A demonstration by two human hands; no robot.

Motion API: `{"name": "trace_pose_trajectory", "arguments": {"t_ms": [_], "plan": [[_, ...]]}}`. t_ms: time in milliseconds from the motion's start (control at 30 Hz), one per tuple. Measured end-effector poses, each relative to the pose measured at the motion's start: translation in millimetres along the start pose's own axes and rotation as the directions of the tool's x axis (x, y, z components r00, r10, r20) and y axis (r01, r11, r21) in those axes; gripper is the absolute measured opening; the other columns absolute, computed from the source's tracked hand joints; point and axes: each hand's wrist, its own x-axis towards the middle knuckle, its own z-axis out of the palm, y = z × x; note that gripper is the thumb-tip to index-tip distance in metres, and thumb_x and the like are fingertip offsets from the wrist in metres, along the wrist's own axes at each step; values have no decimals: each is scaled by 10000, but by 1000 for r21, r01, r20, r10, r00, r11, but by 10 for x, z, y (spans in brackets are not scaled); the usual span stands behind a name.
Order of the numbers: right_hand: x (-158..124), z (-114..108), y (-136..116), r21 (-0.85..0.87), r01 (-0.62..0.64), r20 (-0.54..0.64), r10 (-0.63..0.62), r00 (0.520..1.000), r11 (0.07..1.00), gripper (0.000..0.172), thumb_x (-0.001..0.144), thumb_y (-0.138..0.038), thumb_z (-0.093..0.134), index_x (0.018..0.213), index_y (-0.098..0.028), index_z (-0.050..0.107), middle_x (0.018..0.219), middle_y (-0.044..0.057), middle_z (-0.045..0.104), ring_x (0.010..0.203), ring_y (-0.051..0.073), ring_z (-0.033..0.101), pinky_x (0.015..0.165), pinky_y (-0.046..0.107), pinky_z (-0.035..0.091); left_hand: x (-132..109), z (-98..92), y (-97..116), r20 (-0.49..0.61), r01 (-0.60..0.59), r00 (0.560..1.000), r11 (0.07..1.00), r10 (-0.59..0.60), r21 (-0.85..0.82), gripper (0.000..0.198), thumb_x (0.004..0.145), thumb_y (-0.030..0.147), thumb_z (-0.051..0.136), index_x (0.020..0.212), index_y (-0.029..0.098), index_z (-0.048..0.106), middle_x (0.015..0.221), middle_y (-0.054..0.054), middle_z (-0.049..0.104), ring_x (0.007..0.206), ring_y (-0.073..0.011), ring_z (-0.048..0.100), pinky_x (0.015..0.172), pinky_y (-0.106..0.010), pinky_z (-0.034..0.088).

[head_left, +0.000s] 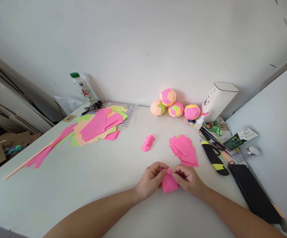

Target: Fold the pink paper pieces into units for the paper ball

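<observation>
Between my two hands is a small pink sheet of paper (pixel 170 183), creased at its top edge. My left hand (pixel 153 180) pinches its upper left corner between thumb and fingertips. At the upper right, my right hand (pixel 188 179) grips the same paper in a pinch. Just beyond my right hand lies a loose pile of pink paper pieces (pixel 184 148). Farther forward, left of that pile, a short row of folded pink paper units (pixel 148 142) sits nested together on the white table (pixel 88 185).
Several faceted paper balls (pixel 168 97) are stacked by the wall. Pink, peach and green sheets (pixel 96 127) and long strips (pixel 51 147) lie at left, near a bottle (pixel 83 88). At right are a black-and-yellow cutter (pixel 214 158), a black phone-like case (pixel 255 193) and a white container (pixel 219 100).
</observation>
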Motion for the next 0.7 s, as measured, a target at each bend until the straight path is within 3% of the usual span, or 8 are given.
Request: {"name": "trace_pose_trajectory", "arguments": {"t_ms": [700], "plan": [[-1,11,3,-15,-2,16,2,1000,1000,120,841,-238,502,773,-165,570,595,-27,474,489,98,392,454,219,319,-24,12,38,68,41,997,998,-45,53,442,725,559,583,890,150,544,640,24,512,552,-90,478,547,-261,459]]}}
